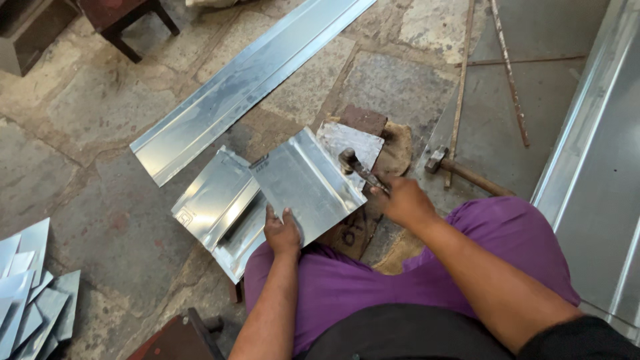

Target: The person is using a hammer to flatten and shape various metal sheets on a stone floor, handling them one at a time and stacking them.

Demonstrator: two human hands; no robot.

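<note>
Two hands: left hand [283, 233] pinches shiny folded sheet [307, 183], right hand [404, 202] clasps hammer [360, 170].

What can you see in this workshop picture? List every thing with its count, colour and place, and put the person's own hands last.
folded metal sheet: one, silver, centre, held.
second folded sheet: one, silver, beneath, left.
long metal channel: one, silver, upper floor.
hammer in hand: one, dark, centre.
spare hammer: one, wooden handle, right floor.
metal rods: several, rusty, upper right.
sheet offcuts: stack, silver, lower left.
stone floor: grey.
left hand: grips sheet edge.
right hand: grips hammer.
</note>
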